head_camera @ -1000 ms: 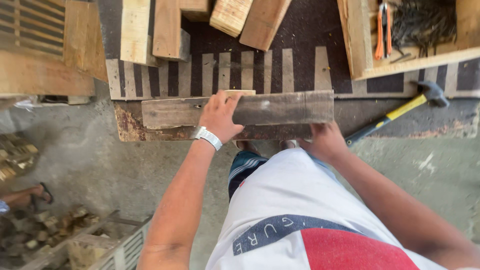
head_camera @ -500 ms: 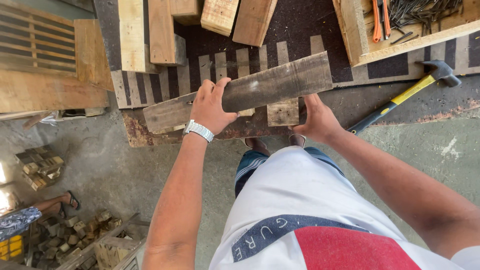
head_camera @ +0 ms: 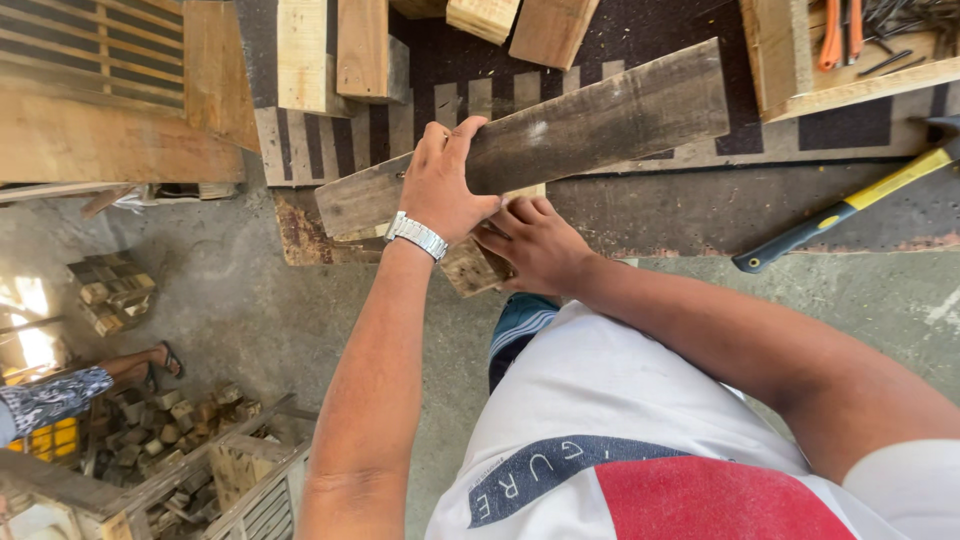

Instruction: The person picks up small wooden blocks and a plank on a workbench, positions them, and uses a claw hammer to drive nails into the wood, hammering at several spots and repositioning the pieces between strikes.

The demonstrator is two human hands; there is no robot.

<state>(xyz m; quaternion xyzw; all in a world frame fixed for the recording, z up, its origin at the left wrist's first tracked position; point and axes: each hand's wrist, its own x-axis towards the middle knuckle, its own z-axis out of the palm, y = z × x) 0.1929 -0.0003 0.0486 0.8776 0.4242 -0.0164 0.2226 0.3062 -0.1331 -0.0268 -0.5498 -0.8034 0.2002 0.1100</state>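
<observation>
While held off the floor, the dark weathered plank [head_camera: 560,135] slants upward to the right of the left hand [head_camera: 445,185], whose grip is clamped over the plank's near edge, close to its lower left end. Just below and right of that grip, the right hand [head_camera: 540,245] closes on a small wood block [head_camera: 468,268] under the plank. Farther right lies a yellow-handled hammer [head_camera: 850,205]. A silver wristwatch [head_camera: 417,235] circles the left wrist.

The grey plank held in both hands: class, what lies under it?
Under the grey plank show a striped mat, a small wood block and dark flooring. The left hand covers whatever lies beneath it.
</observation>
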